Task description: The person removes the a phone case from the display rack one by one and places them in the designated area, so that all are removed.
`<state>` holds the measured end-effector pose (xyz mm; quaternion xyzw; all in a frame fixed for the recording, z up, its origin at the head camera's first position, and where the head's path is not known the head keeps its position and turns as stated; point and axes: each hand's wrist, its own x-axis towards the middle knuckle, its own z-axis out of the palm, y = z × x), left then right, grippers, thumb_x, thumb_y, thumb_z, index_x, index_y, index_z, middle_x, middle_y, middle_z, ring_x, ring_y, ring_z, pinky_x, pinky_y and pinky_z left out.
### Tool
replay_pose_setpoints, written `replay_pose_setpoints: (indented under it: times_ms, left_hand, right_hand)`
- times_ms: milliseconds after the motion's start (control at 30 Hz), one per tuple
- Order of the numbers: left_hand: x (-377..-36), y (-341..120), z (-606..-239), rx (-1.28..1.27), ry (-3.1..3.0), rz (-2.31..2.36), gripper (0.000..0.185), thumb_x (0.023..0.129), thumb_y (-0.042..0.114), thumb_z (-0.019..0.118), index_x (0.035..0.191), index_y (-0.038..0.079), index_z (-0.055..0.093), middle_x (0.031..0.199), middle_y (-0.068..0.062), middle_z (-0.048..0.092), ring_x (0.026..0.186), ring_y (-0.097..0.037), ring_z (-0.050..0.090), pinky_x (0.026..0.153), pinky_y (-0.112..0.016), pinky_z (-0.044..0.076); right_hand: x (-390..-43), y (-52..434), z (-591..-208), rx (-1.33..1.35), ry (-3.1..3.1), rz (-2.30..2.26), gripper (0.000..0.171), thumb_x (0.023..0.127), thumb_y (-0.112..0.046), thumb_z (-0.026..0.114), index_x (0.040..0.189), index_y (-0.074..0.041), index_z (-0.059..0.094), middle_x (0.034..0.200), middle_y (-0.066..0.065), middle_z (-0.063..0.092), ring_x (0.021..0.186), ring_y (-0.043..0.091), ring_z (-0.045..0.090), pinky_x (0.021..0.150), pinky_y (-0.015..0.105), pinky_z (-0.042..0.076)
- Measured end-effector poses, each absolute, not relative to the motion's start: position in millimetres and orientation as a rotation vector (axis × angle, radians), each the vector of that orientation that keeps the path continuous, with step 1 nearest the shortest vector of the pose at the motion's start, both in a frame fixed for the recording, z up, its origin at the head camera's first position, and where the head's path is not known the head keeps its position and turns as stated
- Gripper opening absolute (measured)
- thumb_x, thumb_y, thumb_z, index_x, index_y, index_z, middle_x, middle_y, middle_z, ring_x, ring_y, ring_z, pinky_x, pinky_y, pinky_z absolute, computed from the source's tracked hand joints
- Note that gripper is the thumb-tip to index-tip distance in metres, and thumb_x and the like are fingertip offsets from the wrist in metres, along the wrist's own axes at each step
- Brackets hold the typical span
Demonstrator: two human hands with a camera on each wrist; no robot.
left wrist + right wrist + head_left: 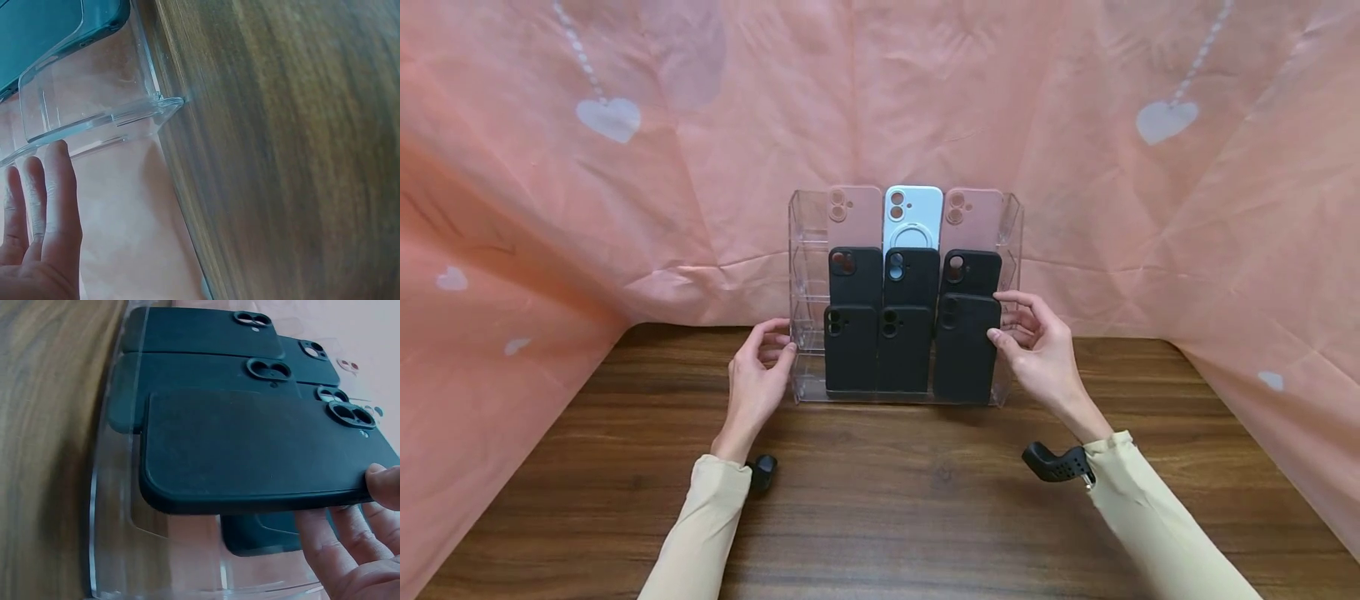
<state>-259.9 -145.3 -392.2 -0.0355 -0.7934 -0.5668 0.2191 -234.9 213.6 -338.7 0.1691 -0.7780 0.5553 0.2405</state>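
A clear tiered display stand (800, 250) holds three rows of phone cases on the wooden table. My right hand (1028, 343) pinches the front-right black phone case (966, 354) by its right edge, thumb on the face and fingers behind. In the right wrist view this black case (250, 450) sits slightly out from the clear stand (109, 550), with my fingers (340, 550) beneath it. My left hand (765, 362) rests against the stand's left wall. In the left wrist view its fingers (59, 206) lie straight beside the clear stand (94, 94).
Other black cases (853, 350) fill the front and middle rows. Two pink cases and a light blue one (913, 215) stand in the back row. A pink cloth (550, 208) hangs behind and along both sides. Bare wooden table (887, 508) lies in front of the stand.
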Motion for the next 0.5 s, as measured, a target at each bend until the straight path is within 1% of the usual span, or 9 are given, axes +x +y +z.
replay_pose_setpoints:
  times_ms: [133, 300, 500]
  left_hand:
    - [-259.1, -144.1, -393.0, -0.106, -2.202, -1.567, 0.033, 0.095, 0.007, 0.068, 0.127, 0.014, 0.066, 0.106, -0.014, 0.071, 0.089, -0.026, 0.075, 0.057, -0.020, 0.059]
    - [-258.5, -144.2, -393.3, -0.105, -2.201, -1.573, 0.033, 0.095, 0.007, 0.067, 0.127, 0.014, 0.066, 0.105, -0.013, 0.071, 0.090, -0.029, 0.074, 0.057, -0.020, 0.059]
    - [-258.7, -145.7, -392.5, -0.110, -2.200, -1.547, 0.033, 0.095, 0.007, 0.068, 0.126, 0.014, 0.066, 0.103, -0.013, 0.071, 0.088, -0.028, 0.074, 0.056, -0.021, 0.059]
  right_hand:
    - [-229.9, 212.6, -346.4, 0.463, -2.178, 1.531, 0.052, 0.087, 0.017, 0.068, 0.134, -0.001, 0.058, 0.091, 0.001, 0.065, 0.069, 0.006, 0.068, 0.059, 0.017, 0.057]
    - [-225.9, 210.4, -352.5, 0.480, -2.199, 1.582, 0.053, 0.087, 0.017, 0.067, 0.136, -0.001, 0.056, 0.090, 0.005, 0.066, 0.066, 0.007, 0.069, 0.055, 0.021, 0.058]
    - [-221.9, 206.4, -358.3, 0.486, -2.209, 1.637, 0.053, 0.087, 0.018, 0.066, 0.136, 0.001, 0.055, 0.090, 0.003, 0.067, 0.067, 0.005, 0.069, 0.056, 0.026, 0.061]
